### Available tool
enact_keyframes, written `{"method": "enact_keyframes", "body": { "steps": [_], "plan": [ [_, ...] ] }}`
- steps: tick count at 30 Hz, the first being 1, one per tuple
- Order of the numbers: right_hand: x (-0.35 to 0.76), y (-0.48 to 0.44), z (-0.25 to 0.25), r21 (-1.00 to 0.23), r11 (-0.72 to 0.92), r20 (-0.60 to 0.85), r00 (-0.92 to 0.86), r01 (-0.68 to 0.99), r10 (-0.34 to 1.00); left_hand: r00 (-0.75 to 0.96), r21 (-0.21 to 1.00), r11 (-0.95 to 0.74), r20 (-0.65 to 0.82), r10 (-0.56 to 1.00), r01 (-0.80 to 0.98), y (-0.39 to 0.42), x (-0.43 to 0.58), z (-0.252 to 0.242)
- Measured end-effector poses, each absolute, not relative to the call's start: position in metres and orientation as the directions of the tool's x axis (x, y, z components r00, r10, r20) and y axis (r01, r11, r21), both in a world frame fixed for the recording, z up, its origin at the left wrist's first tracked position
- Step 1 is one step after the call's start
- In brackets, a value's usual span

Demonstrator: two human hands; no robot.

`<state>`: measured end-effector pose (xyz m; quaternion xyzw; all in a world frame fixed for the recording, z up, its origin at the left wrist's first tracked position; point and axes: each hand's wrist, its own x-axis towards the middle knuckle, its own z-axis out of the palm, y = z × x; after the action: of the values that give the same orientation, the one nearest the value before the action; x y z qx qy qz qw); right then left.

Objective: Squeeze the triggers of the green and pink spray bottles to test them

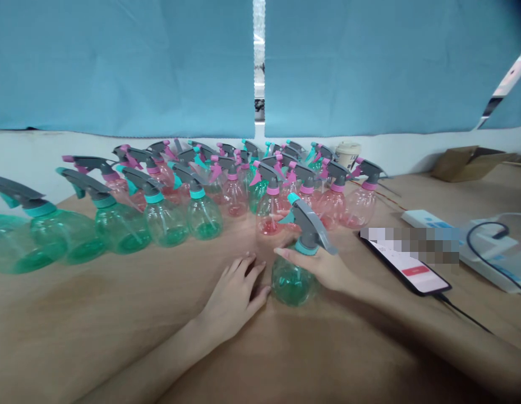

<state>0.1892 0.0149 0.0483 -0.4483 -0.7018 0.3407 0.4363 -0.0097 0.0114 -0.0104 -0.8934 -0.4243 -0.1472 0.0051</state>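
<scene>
A green spray bottle (pixel 290 283) with a grey trigger head and teal nozzle stands on the wooden table (pixel 117 336) in front of me. My right hand (pixel 323 266) is wrapped round its neck just under the trigger head. My left hand (pixel 235 297) lies flat on the table just left of the bottle, fingers spread and holding nothing. Behind them stand several more spray bottles: green ones (pixel 163 216) at the left, pink ones (pixel 271 210) toward the middle and right.
A phone (pixel 407 266) with a lit screen and a plugged cable lies to the right. A white power strip (pixel 428 220) and a white device (pixel 496 258) sit further right. A paper cup (pixel 347 152) and a cardboard box (pixel 468 163) stand at the back, below blue curtains.
</scene>
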Motion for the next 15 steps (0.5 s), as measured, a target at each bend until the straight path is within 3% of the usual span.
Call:
{"method": "enact_keyframes", "body": {
  "steps": [15],
  "plan": [
    [0.1897,0.0154,0.0512,-0.879,0.356,0.289,-0.241,0.318,0.927,0.599,0.129,-0.647,0.277,0.751,0.752,0.0114,-0.0106,-0.0107]
  ]
}}
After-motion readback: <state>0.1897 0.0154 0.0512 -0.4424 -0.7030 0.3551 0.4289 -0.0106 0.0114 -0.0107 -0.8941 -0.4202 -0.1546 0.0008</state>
